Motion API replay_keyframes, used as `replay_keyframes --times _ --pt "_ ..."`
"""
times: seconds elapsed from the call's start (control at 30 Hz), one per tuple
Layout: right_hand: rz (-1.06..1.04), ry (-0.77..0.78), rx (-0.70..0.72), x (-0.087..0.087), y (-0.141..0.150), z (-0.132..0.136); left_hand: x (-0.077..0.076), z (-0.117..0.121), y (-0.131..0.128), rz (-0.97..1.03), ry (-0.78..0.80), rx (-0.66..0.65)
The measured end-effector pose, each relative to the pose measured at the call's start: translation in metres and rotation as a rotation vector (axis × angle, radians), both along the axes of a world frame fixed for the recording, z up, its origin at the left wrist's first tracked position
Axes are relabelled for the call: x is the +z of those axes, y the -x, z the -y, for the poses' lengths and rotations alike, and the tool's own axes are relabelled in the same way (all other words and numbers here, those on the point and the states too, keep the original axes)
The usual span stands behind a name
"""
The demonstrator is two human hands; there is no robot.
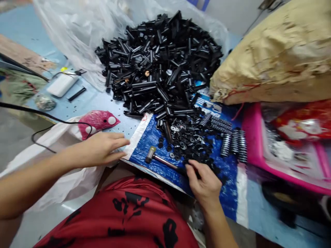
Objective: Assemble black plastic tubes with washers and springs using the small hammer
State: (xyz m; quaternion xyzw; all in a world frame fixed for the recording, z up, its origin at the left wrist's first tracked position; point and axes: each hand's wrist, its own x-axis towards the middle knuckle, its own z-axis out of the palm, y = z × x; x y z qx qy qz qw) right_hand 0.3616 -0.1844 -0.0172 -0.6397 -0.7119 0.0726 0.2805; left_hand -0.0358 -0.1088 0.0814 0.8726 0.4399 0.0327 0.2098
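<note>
My right hand (pixel 204 182) is closed around the black handle of a small hammer (pixel 165 161), low over the blue sheet. The hammer's head has a yellowish face and a dark face, and it points left; the rear of the handle is hidden by my fingers. Just beyond that hand lie loose black washers and small round parts (pixel 187 137). My left hand (pixel 103 150) is open and holds nothing, its fingers stretched to the right over the table edge, near a pink plastic-wrapped packet (pixel 97 122).
A large heap of black tubes (pixel 160 65) lies on clear plastic at the back. Stacked ribbed black rolls (pixel 234 141) sit right of the washers. A pink bin (pixel 254 137) and yellow sack (pixel 274 58) stand at right. A white box (pixel 62 83) and black cable (pixel 38 112) are at left.
</note>
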Motion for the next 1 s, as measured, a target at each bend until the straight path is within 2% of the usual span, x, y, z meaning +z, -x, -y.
replay_keyframes --times 0.1,0.2,0.27,0.33,0.4,0.47,0.5,0.57,0.63,0.7,0.77,0.8,0.93,1.0 --pt "0.044 -0.011 -0.349 0.014 -0.033 -0.022 -0.026 -0.039 -0.085 -0.01 -0.297 -0.223" --pt "0.063 0.088 -0.57 0.024 -0.061 -0.048 -0.046 -0.077 -0.139 -0.032 -0.421 -0.388" --pt "0.037 0.18 -0.618 0.023 -0.07 -0.063 -0.053 -0.094 -0.152 -0.051 -0.458 -0.444" --pt "-0.025 0.229 -0.63 0.018 -0.073 -0.072 -0.056 -0.102 -0.151 -0.051 -0.496 -0.481" --pt "-0.121 0.23 -0.624 0.013 -0.075 -0.073 -0.057 -0.102 -0.145 0.0 -0.537 -0.49" --pt "-0.254 0.204 -0.6 0.01 -0.075 -0.065 -0.055 -0.097 -0.138 0.133 -0.531 -0.43" --pt "-0.332 0.19 -0.581 0.01 -0.074 -0.059 -0.054 -0.092 -0.136 0.23 -0.498 -0.365" --pt "-0.472 0.17 -0.541 0.012 -0.067 -0.046 -0.051 -0.08 -0.134 0.453 -0.355 -0.156" --pt "-0.689 0.214 -0.474 0.018 -0.053 -0.035 -0.048 -0.066 -0.137 0.681 -0.077 0.099" --pt "-1.024 0.32 -0.399 0.024 -0.033 -0.031 -0.044 -0.051 -0.142 0.889 0.283 0.294" --pt "-1.309 0.41 -0.346 0.029 -0.013 -0.032 -0.042 -0.036 -0.148 1.034 0.58 0.386" --pt "-1.384 0.435 -0.337 0.031 -0.003 -0.034 -0.042 -0.03 -0.151 1.075 0.661 0.42" --pt "-1.435 0.509 -0.28 0.034 0.028 -0.04 -0.046 -0.013 -0.154 1.112 0.845 0.545" --pt "-1.447 0.542 -0.247 0.033 0.039 -0.039 -0.049 -0.008 -0.154 1.153 0.942 0.553"
